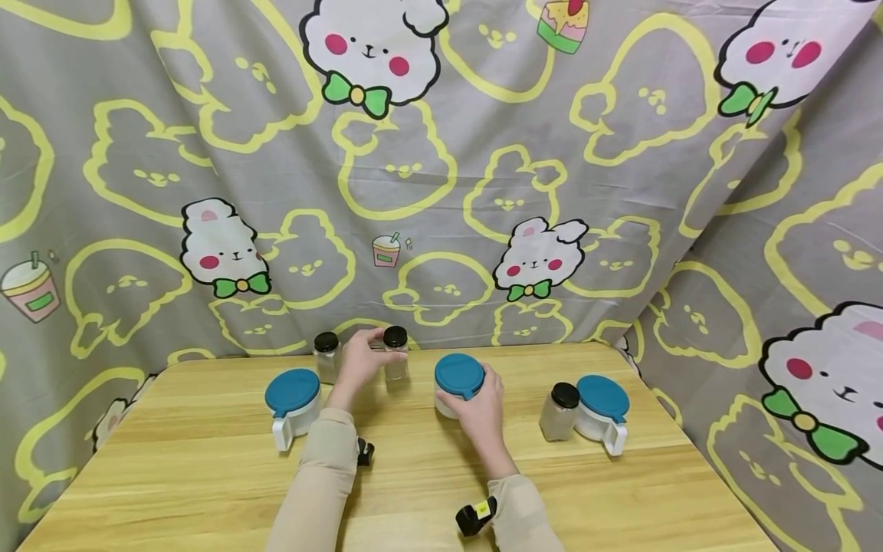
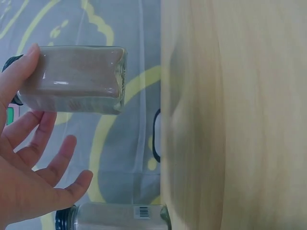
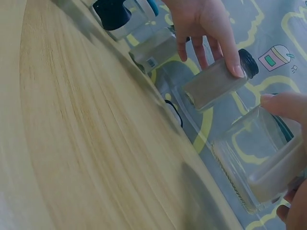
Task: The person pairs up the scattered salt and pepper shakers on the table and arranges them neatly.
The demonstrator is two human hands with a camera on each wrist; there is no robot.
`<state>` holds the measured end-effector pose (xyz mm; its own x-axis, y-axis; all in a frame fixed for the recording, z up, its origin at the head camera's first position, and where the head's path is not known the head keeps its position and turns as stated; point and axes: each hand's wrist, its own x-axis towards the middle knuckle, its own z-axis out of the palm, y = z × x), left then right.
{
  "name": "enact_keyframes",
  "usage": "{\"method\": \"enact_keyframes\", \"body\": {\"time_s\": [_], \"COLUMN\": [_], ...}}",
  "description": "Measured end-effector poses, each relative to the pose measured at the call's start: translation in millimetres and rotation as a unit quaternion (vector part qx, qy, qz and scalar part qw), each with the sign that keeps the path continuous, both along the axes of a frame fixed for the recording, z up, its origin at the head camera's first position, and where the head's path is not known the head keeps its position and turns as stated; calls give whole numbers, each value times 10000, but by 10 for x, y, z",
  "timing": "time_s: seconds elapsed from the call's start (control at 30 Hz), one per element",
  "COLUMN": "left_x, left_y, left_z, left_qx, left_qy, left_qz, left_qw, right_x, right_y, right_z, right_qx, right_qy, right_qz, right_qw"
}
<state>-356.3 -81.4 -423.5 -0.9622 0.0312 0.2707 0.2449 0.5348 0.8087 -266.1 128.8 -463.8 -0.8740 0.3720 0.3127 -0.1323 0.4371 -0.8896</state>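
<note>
Left hand: the left hand has a small black-capped bottle lifted off the table; the left wrist view shows the thumb pressed near the cap end, the other fingers spread and barely curled below it (a light pinch up by the cap, which leaves the glass body free).

Bottle: it holds a pale brownish powder and hangs above the far edge of the table, in front of the printed cloth.

Right hand: the right hand is wrapped round the side of a blue-lidded jar, thumb and fingers curled on the glass; the right wrist view shows the jar tilted and clear of the wood (I judge the side grip leaves the lid free).

Between the hands: bottle and jar are near each other but apart.

Left of the left hand: a second bottle stands just beside it, and further out a lidded white jug with its handle toward the person.

Right of the right hand: a third bottle stands touching or just beside another blue-lidded jug; I cannot tell which.

Wrists: a small black camera sits at each sleeve.
</note>
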Motion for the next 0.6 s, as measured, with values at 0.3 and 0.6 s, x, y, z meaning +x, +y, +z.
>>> {"method": "enact_keyframes", "body": {"time_s": [0.3,0.6], "left_x": [119,258], "left_y": [-12,25], "left_z": [61,104], "left_qx": [263,282], "left_qy": [-132,-152], "left_qz": [-36,-33], "left_qw": [9996,9995], "right_x": [52,118], "right_y": [46,93], "right_z": [-8,-40], "right_qx": [-95,-37], "right_qy": [-103,-99], "right_qz": [-107,-302], "right_qw": [9998,9995]}}
